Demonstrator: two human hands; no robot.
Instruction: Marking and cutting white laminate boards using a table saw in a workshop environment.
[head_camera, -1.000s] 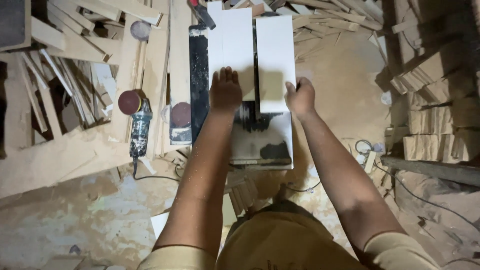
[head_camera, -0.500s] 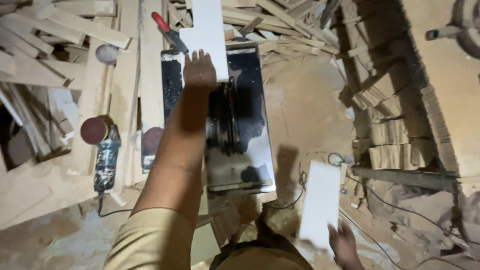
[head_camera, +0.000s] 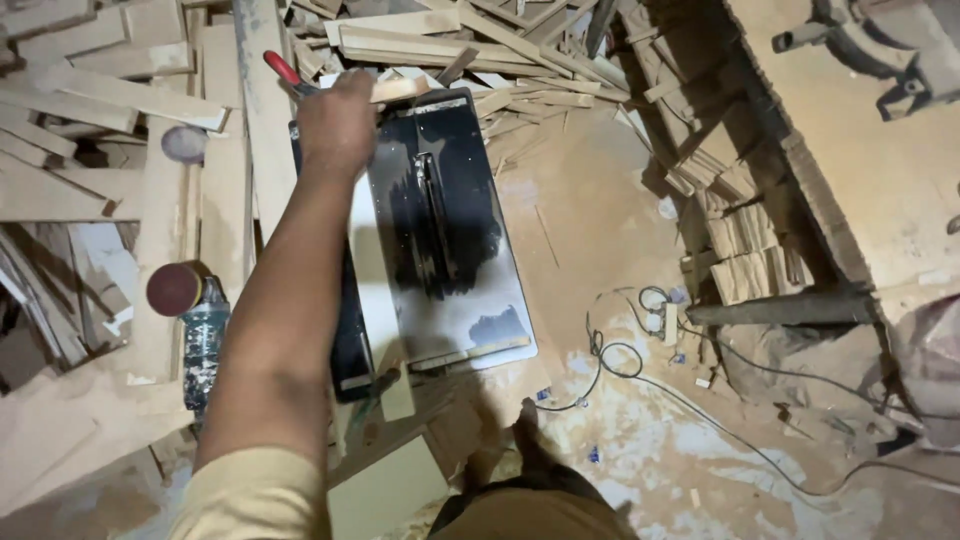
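Far left there's a disc sander (head_camera: 190, 320) lying on the plank pile (head_camera: 110, 130), parked out of the way. The left hand (head_camera: 338, 122) reaches over the far end of the table saw (head_camera: 445, 235), beside a red-handled tool (head_camera: 282, 70), fingers curled around a pale wood strip (head_camera: 395, 90), though motion blur hides the grip. A power cord (head_camera: 620, 350) snakes across the dusty floor on the right. Right hand's out of frame.

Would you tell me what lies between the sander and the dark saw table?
In the head view, the left forearm crosses between the sander and saw table, above a pale board.
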